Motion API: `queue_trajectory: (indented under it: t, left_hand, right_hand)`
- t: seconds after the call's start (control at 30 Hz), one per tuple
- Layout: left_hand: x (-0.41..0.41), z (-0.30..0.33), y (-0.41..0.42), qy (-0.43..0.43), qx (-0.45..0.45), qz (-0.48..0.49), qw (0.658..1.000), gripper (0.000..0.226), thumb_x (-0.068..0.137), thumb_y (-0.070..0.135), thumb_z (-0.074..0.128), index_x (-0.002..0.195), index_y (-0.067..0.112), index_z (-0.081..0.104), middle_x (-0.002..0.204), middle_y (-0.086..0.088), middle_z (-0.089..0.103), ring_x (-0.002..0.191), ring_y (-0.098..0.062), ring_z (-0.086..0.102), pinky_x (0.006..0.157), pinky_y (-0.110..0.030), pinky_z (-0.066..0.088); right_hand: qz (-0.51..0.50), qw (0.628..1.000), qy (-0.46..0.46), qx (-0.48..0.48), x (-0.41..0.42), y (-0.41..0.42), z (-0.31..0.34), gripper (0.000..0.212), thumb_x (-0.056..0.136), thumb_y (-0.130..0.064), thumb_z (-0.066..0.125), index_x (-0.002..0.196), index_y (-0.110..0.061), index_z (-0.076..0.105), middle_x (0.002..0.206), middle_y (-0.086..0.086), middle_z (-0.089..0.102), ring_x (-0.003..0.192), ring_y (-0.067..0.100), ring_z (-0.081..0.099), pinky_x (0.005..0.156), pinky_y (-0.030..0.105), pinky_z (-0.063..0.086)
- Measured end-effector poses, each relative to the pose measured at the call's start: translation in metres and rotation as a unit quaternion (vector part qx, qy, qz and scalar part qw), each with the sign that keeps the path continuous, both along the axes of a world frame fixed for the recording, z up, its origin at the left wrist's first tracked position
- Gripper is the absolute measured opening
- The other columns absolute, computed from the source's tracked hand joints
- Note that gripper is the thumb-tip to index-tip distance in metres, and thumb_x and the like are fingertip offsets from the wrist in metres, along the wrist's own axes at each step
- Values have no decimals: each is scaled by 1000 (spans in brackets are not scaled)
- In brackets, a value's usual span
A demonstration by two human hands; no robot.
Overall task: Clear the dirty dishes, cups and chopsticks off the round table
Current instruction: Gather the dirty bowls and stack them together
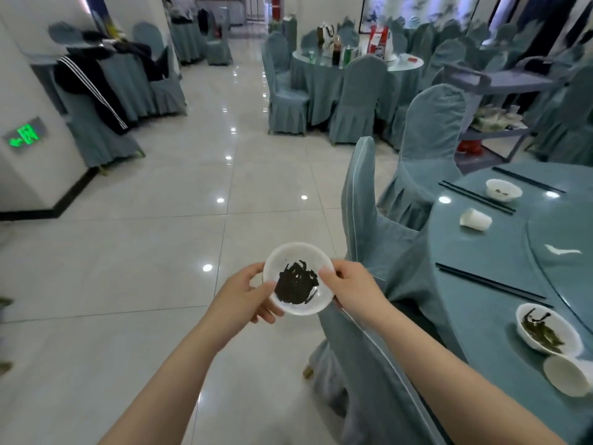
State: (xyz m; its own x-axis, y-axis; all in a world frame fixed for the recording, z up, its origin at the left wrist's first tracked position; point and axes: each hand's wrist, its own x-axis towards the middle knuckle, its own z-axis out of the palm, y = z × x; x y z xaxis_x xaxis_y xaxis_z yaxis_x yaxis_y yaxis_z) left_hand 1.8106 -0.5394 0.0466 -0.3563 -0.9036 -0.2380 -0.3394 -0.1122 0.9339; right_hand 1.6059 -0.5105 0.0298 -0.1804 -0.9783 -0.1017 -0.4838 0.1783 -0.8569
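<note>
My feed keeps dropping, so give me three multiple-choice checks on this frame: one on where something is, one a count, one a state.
1. Where is the bowl with dark leftovers?
A. on the round table
B. held over the floor
C. on a chair seat

2. How many white bowls still sit on the round table?
A. none
B. two
C. five

3. How does the far paper cup lie?
A. on its side
B. upright
C. stacked inside a bowl

Answers: 1 B, the left hand and right hand grip its rim above the tiles. 2 B, a far bowl and a near bowl. 3 A, its mouth faces sideways.
</note>
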Motion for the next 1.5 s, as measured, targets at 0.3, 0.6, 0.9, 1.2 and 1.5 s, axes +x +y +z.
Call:
queue_trajectory:
  t: [0.3,0.6,0.9,1.2,1.5]
  left_hand:
    - [-20,-7,-113,15,-16,-6,1000,31,90,9,51,112,31,56,63,-10,71,50,-15,63,45,-19,42]
    - [-92,-12,-215,24,1,-165,986,35,88,8,50,103,38,56,64,-10,71,51,-15,64,46,-21,42]
    - [-188,-23,-235,-8,2,-291,957,32,90,11,50,106,38,55,65,-7,72,52,-15,65,45,-20,43]
    - [-278,-34,-222,-28,30,-300,953,32,92,9,49,102,38,57,66,-12,72,51,-16,64,49,-25,42]
    - [-305,-53,-223,-44,57,-289,955,30,92,7,48,103,33,58,64,-14,70,49,-15,61,49,-26,40]
  right_hand:
    - [-112,987,-117,6,-25,-81,-5,37,99,-37,41,76,-19,64,56,-2,63,46,7,52,46,20,42]
    - [-380,910,-158,46,-86,-71,-35,26,97,-29,46,93,-19,69,62,1,68,50,10,54,48,21,39]
    - [-612,727,-307,55,-164,15,-78,21,95,-25,53,101,-7,64,87,12,72,65,19,58,56,26,43]
    - [-706,594,-383,43,-271,68,-122,41,100,-44,39,102,-7,58,90,7,67,65,17,55,56,25,39]
    - [-752,522,-401,48,-313,68,-145,29,95,-19,36,76,-11,56,65,2,54,31,9,47,31,10,26]
